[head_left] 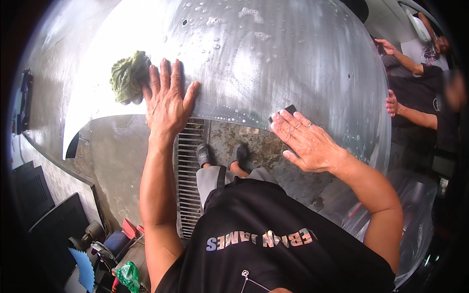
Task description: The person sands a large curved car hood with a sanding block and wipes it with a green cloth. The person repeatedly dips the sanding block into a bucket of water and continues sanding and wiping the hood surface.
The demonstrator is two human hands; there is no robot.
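Black block (291, 109) on silver panel (303, 63); shirt (254, 205) bears shiny lettering (266, 239)

A small black block (291, 109) is lying under my right hand (309, 144) on the wet, foam-spotted grey panel (312, 63); a crumpled green cloth (127, 78) is resting beside my left hand (167, 105).

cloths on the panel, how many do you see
1: a green cloth, bunched on the panel just beside the left hand. Anything beneath that hand is hidden.
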